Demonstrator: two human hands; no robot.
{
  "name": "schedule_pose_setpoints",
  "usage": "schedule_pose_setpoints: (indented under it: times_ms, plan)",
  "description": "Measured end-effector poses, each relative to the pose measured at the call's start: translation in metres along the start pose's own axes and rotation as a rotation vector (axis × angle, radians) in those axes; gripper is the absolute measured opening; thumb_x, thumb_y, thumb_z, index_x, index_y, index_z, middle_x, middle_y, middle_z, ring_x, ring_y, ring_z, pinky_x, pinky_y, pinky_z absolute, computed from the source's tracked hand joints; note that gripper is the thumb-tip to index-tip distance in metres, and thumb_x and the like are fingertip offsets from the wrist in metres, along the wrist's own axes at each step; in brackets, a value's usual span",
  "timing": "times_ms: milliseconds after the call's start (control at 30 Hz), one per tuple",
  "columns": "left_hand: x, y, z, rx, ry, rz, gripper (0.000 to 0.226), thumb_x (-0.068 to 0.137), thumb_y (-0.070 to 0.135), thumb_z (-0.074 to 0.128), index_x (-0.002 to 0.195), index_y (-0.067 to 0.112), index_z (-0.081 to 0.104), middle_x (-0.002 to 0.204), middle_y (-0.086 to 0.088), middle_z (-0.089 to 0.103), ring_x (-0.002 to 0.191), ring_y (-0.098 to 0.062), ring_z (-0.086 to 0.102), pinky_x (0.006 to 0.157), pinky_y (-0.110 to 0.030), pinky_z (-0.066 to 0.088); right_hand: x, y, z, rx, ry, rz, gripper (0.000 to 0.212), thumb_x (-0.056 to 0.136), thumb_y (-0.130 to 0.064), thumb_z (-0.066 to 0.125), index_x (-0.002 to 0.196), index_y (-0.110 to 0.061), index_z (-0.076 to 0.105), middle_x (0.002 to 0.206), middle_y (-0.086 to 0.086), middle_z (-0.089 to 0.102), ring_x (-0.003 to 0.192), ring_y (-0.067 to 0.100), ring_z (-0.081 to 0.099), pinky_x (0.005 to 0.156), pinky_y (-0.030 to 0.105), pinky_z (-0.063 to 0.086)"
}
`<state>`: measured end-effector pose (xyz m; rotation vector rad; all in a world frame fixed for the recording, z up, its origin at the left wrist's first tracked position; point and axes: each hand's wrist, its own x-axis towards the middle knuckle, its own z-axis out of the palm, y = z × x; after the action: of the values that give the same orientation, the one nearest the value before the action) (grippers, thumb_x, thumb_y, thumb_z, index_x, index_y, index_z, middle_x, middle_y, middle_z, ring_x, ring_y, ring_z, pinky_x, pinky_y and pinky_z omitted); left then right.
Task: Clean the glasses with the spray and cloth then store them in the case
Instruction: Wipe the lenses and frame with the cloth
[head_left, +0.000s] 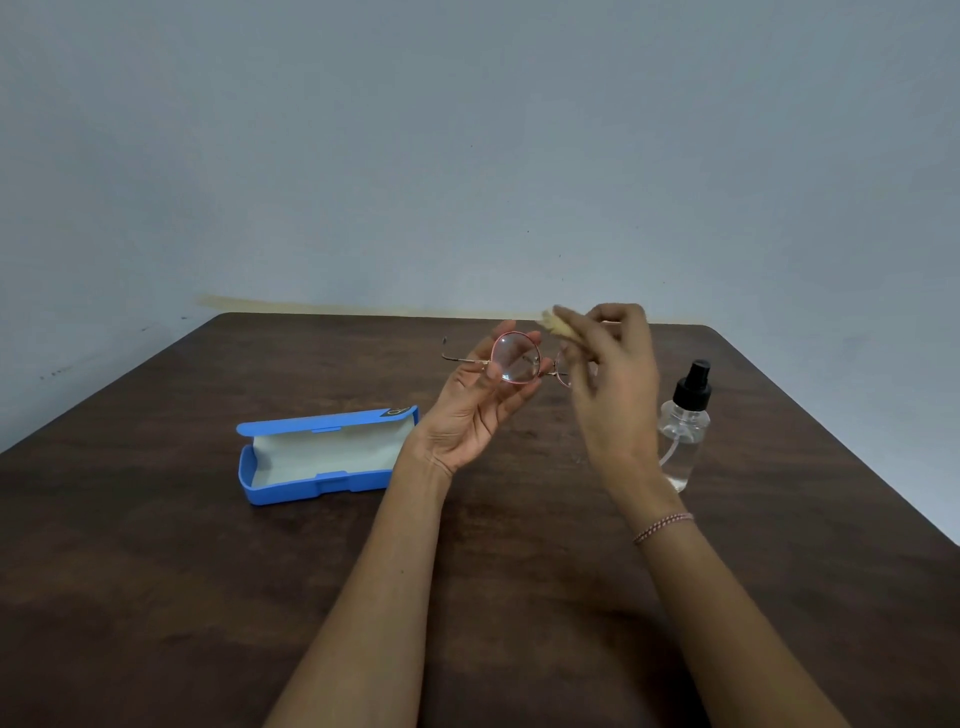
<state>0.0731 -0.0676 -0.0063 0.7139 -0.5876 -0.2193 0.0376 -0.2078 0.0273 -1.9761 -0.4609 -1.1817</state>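
My left hand (475, 402) holds the round pink-framed glasses (515, 358) up above the table, fingers and thumb round the left lens rim. My right hand (613, 374) pinches a small pale yellow cloth (555, 321) at the right lens, which the hand partly hides. The blue glasses case (291, 480) lies open on the table to the left, its white lining showing. A clear spray bottle (683, 441) with a black nozzle stands upright to the right, just behind my right wrist.
The dark brown wooden table (208, 597) reaches to a pale blue wall (467, 156) at the back. Its right edge runs diagonally at the far right.
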Motion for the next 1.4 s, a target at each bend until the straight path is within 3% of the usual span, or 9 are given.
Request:
schedule_pose_setpoints:
  times_ms: [167,300,467,600,833,967,1100,1267,1400]
  plan:
    - [0.001,-0.004,0.001,0.018,0.034,-0.031,0.054,0.059,0.024,0.088,0.110,0.024,0.071,0.112,-0.002,0.069,0.099,-0.018,0.068,0.078,-0.026,0.057,-0.008,-0.004,0.007,-0.141,-0.135,-0.122,0.033,0.081,0.000,0.065,0.113,-0.010,0.065,0.102,0.005,0.056,0.094,0.018,0.054,0.069,0.027,0.051]
    - [0.001,-0.004,0.002,0.033,0.027,-0.003,0.053,0.059,0.024,0.089,0.108,0.023,0.071,0.115,-0.003,0.069,0.101,-0.015,0.067,0.078,-0.025,0.057,-0.008,-0.004,0.007,-0.039,-0.176,-0.129,0.025,0.080,-0.005,0.070,0.105,-0.007,0.068,0.094,0.006,0.060,0.090,0.022,0.060,0.068,0.034,0.055]
    - [0.000,-0.001,-0.002,0.019,0.023,0.018,0.054,0.057,0.021,0.090,0.107,0.020,0.072,0.114,-0.006,0.069,0.099,-0.017,0.067,0.079,-0.025,0.057,-0.005,-0.002,0.005,0.060,-0.271,-0.178,0.018,0.082,-0.007,0.070,0.099,-0.007,0.069,0.089,0.004,0.060,0.083,0.017,0.059,0.067,0.031,0.053]
    - [0.001,-0.003,-0.005,0.055,0.036,-0.035,0.057,0.054,0.025,0.091,0.107,0.021,0.072,0.112,-0.003,0.069,0.099,-0.018,0.068,0.077,-0.026,0.057,-0.004,0.002,0.002,-0.018,-0.178,-0.141,0.020,0.082,-0.004,0.069,0.102,-0.003,0.069,0.090,0.007,0.060,0.084,0.018,0.059,0.071,0.033,0.054]
    - [0.002,-0.006,-0.013,0.095,0.065,-0.088,0.063,0.053,0.022,0.091,0.108,0.008,0.064,0.096,-0.007,0.072,0.087,-0.015,0.070,0.073,-0.025,0.057,-0.007,-0.006,0.005,0.011,-0.254,-0.269,0.032,0.081,0.007,0.062,0.108,-0.007,0.069,0.107,0.012,0.059,0.098,0.027,0.056,0.083,0.036,0.051]
    - [0.002,-0.006,-0.012,0.090,0.043,-0.094,0.056,0.052,0.019,0.092,0.105,0.015,0.071,0.100,-0.006,0.072,0.088,-0.015,0.070,0.074,-0.026,0.057,-0.005,-0.002,0.002,-0.068,-0.231,-0.261,0.032,0.080,0.007,0.063,0.107,-0.009,0.069,0.105,0.012,0.056,0.097,0.024,0.054,0.079,0.021,0.045]
    - [0.005,-0.009,-0.010,0.111,0.059,-0.101,0.063,0.047,0.021,0.094,0.106,0.020,0.072,0.105,-0.004,0.071,0.091,-0.016,0.070,0.073,-0.026,0.057,-0.002,0.006,0.000,-0.119,-0.175,-0.100,0.032,0.083,0.007,0.060,0.110,-0.008,0.068,0.101,0.011,0.053,0.096,0.021,0.050,0.076,0.026,0.048]
    - [0.003,-0.006,-0.011,0.135,0.031,-0.076,0.056,0.059,0.023,0.089,0.111,0.024,0.070,0.104,-0.001,0.072,0.091,-0.010,0.069,0.076,-0.025,0.056,-0.006,-0.003,0.004,-0.048,-0.234,-0.246,0.033,0.079,0.009,0.060,0.106,-0.008,0.069,0.104,0.011,0.055,0.099,0.013,0.044,0.086,0.002,0.032]
    - [0.003,-0.006,-0.010,0.179,0.050,-0.072,0.058,0.053,0.029,0.091,0.107,0.029,0.071,0.101,0.002,0.073,0.089,-0.009,0.069,0.070,-0.025,0.057,-0.007,-0.005,0.005,-0.061,-0.225,-0.198,0.035,0.080,0.010,0.061,0.109,-0.008,0.069,0.104,0.013,0.057,0.099,0.019,0.050,0.083,0.010,0.037]
